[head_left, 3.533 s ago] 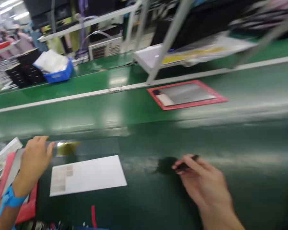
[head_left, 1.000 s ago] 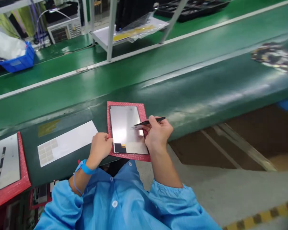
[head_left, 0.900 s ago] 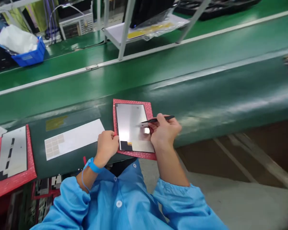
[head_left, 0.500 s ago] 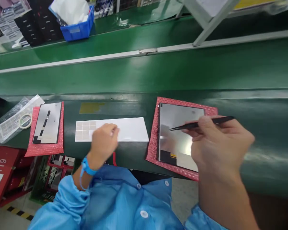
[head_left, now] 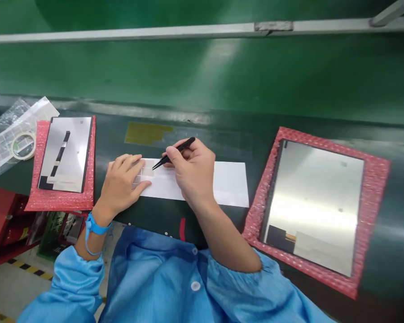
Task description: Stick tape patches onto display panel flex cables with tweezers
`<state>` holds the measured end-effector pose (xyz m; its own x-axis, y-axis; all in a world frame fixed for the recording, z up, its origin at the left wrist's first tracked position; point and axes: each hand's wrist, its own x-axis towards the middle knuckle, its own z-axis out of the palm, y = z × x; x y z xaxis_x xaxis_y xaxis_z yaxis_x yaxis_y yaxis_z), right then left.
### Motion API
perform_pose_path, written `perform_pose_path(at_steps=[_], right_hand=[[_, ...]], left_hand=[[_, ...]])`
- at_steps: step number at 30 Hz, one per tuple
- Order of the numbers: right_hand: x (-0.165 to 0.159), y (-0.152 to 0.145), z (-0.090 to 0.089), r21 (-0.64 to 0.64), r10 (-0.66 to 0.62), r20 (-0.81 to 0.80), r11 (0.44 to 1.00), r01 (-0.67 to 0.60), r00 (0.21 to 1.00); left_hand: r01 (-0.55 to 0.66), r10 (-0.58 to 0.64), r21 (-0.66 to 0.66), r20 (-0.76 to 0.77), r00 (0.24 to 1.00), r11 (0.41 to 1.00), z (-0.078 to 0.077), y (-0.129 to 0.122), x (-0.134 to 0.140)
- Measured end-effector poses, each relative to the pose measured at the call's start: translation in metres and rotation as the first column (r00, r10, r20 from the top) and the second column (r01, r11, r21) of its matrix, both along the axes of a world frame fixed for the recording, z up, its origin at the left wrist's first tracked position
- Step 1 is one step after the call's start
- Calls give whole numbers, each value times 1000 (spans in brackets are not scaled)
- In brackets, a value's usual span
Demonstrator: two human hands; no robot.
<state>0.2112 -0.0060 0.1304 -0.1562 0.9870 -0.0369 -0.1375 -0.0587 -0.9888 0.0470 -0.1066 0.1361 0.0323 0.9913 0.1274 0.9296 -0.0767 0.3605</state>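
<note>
One of the hands point(head_left: 198, 175) holds black tweezers point(head_left: 163, 160).

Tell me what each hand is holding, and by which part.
The right hand holds slim black pointed tweezers by the middle, leaving the tips free. The left hand, spread over the long white rectangular sheet, grips nothing visible.

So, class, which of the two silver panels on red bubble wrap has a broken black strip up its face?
The left panel, nearer the left hand; the right panel has a black corner patch but no such strip.
</note>
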Motion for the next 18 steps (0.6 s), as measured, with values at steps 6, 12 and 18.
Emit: perform_pose_path(at_steps=[6, 12, 18], right_hand=[[5, 22, -3, 47, -134, -2, 990, 134, 991], [-5, 79, -24, 161, -234, 12, 960, 229, 972], [-7, 83, -35, 198, -234, 85, 957, 214, 969]], left_hand=[[15, -16, 9, 31, 999, 1000, 4, -2, 1], [-44, 46, 17, -67, 997, 999, 22, 43, 8], [-99, 99, -3, -13, 995, 995, 3, 85, 6]])
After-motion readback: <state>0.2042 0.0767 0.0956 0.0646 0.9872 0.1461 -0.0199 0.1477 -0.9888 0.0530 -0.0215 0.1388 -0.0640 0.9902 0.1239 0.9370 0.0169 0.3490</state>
